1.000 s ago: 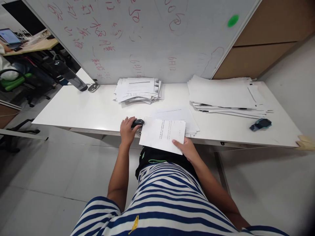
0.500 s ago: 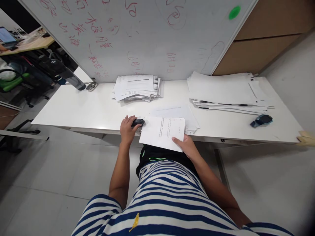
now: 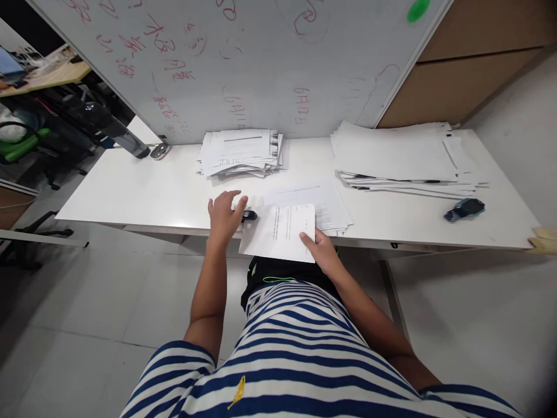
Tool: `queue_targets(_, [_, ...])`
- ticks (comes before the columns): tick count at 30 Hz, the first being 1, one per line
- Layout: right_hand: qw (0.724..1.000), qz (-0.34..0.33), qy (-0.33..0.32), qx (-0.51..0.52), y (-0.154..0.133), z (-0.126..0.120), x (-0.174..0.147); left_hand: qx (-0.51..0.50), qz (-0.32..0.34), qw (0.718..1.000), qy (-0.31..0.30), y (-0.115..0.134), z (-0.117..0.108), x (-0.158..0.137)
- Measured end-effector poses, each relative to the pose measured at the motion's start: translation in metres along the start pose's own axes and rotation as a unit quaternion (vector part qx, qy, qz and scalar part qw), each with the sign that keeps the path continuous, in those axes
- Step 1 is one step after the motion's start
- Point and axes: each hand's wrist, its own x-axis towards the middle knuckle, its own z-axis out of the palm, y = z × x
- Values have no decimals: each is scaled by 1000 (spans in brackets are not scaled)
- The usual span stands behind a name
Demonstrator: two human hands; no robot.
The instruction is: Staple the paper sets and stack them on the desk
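Observation:
My right hand [image 3: 322, 251] pinches a few printed sheets of paper [image 3: 282, 232] by their right edge, thumb on top. The sheets lean over the table's front edge, with their left end against a small black stapler [image 3: 249, 215]. My left hand [image 3: 225, 216] is right beside the stapler, fingers spread and thumb raised, and it partly hides the stapler's back end. Whether the palm still touches the stapler I cannot tell. Behind the held sheets, more loose printed sheets [image 3: 335, 206] lie on the white table [image 3: 139, 197].
Toward the whiteboard [image 3: 261, 64] sit a paper stack [image 3: 241, 154] and a larger stack [image 3: 391, 154] on the right. A dark blue device [image 3: 465, 209] lies at the right end. A dark bottle [image 3: 117, 130] and a small round silver object [image 3: 161, 151] are at the back left.
The fingers of my left hand have lifted and spread from the stapler. My right hand has shifted the sheets a little to the left, and they now bend slightly.

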Motion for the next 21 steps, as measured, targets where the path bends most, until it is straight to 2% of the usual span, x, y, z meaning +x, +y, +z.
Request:
queue_targets(2, [1000, -9, 6, -1, 1, -1, 1, -1, 13, 1000, 17, 11, 6, 17])
queue_targets(4, [1000, -13, 8, -8, 0, -1, 0, 1, 9, 1000, 2, 15, 20, 32])
queue_targets(7, [1000, -11, 5, -24, -2, -2, -1, 33, -23, 999, -4, 10, 51, 45])
queue_targets(11, [999, -12, 11, -38, -4, 1, -4, 59, 6, 998, 25, -2, 76, 49])
queue_targets(14, [999, -11, 13, -45, -7, 3, -6, 33, 18, 999, 40, -5, 70, 49])
queue_targets(19, [999, -4, -16, -35, -9, -1, -5, -106, 13, 982, 155, -12, 47, 35])
queue_targets(21, [999, -7, -13, -37, -10, -4, -1, -116, 8, 978, 172, -19, 42, 26])
